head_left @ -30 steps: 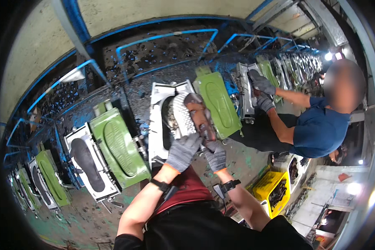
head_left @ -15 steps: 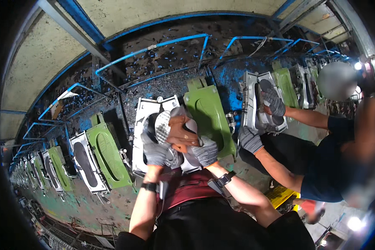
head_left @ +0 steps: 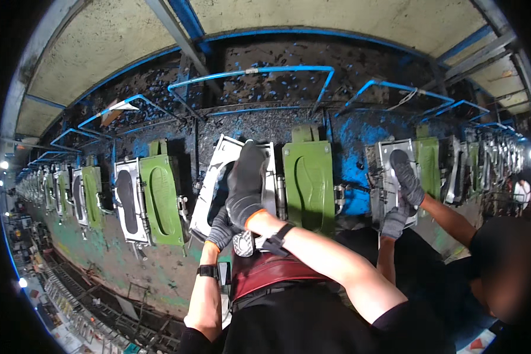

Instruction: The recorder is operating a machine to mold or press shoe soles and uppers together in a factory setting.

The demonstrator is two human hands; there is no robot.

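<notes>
A dark grey shoe sole (head_left: pixel 249 162) is tilted over the white metal mould (head_left: pixel 213 187) in front of me. My right hand (head_left: pixel 243 206), in a grey knit glove, reaches across and is closed on the sole's near end. My left hand (head_left: pixel 220 231), gloved alike, is just below and left of it, at the mould's near edge. Its fingers are curled and partly hidden by the right hand, so what they grip is unclear. Below the hands a silvery textured piece (head_left: pixel 243 243) shows. To the right lies the green mould plate (head_left: pixel 308 186) with a sole-shaped hollow.
More white moulds (head_left: pixel 125 203) and green plates (head_left: pixel 161 200) line both sides. Blue pipe rails (head_left: pixel 251 72) run behind them. At my right, a co-worker's gloved hands (head_left: pixel 395 221) hold a dark sole at another mould (head_left: pixel 393 154).
My right hand has moved left across the mould, beside the left. The brown strapped upper that showed between my hands is out of sight; a dark sole shows instead. The view has shifted.
</notes>
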